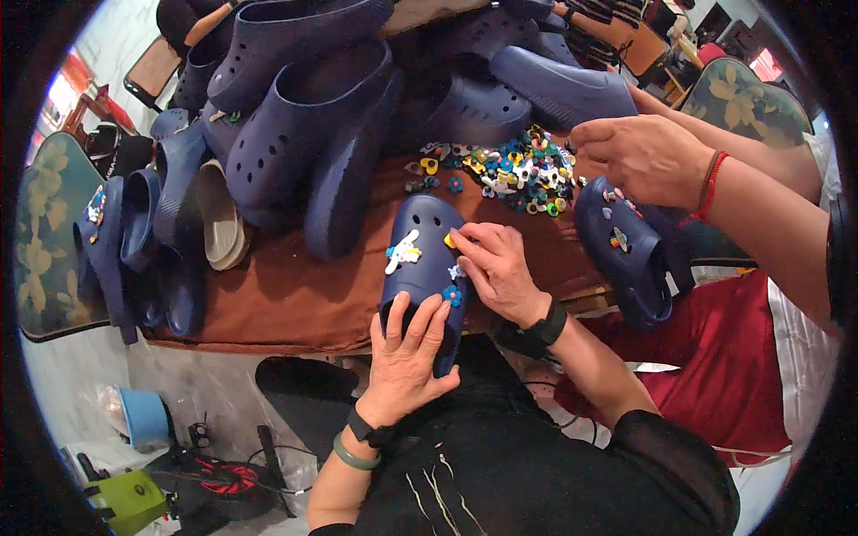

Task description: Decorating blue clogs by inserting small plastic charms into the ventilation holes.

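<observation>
A navy blue clog (429, 275) lies in front of me with its toe pointing away. My left hand (404, 362) grips it at the foot opening, fingers reaching inside and thumb along the right side. Between the thumb and fingertips of my right hand (502, 272) is a small yellow shoe charm (450, 239), touching the right side of the toe; whether it is seated in a hole is hidden. A white character charm (402, 253) sits on the clog's left side. Lower right on it are a small pale charm (455, 272) and a blue flower charm (452, 295).
Beyond the clog, a heap of colourful charms (527, 170) lies on the brown cloth (277, 299). Large navy clogs (304, 134) are piled behind and to the left. At the right, a co-worker's hands (652, 152) are above a decorated clog (621, 241). A blue bucket (143, 418) stands below left.
</observation>
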A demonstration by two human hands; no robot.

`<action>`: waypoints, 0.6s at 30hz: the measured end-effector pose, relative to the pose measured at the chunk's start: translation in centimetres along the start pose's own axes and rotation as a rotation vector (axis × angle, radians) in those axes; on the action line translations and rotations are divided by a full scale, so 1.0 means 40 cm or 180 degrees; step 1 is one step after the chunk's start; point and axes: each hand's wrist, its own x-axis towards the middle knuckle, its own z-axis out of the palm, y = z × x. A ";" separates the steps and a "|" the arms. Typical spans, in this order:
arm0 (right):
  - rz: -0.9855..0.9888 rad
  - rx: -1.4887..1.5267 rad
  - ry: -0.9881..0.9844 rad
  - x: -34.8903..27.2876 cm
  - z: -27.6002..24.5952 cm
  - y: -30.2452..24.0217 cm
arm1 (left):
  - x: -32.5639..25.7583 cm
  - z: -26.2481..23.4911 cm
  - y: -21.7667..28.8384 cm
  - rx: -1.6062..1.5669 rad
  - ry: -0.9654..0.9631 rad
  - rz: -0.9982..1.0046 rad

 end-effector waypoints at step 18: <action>0.0347 0.1124 -0.0151 0.079 -0.014 0.083 | 0.016 -0.035 0.002 -0.0025 -0.0063 -0.0004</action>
